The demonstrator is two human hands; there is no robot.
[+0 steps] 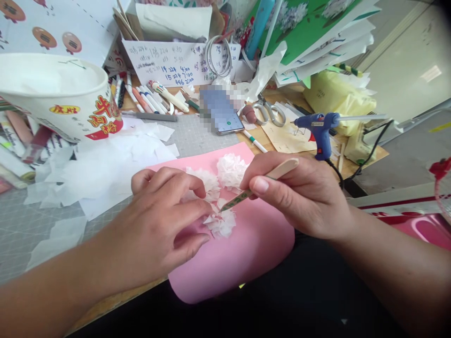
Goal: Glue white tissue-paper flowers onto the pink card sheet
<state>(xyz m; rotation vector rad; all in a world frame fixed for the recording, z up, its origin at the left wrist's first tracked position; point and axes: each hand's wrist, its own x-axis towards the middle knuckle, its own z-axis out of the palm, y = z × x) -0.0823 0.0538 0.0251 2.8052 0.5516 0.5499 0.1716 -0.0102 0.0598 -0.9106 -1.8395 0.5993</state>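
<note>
Worktop: cluttered desk with grey gridded mat [188, 134].
Nearest tissue tuft [224, 225]: on pink sheet [246, 253], just right of the left fingertips, below-left of the right ones; white, ruffled, thin.
Wooden stick [237, 200]: slants down-left from the right fingers, tip at the tuft; pale, dark-green marks.
Left hand [160, 211]: nearer the tuft; fingers bent, thumb apart, unclenched.
Right hand [299, 197]: grasping the stick.
Fuller tufts [230, 169]: beyond the left fingertips.
</note>
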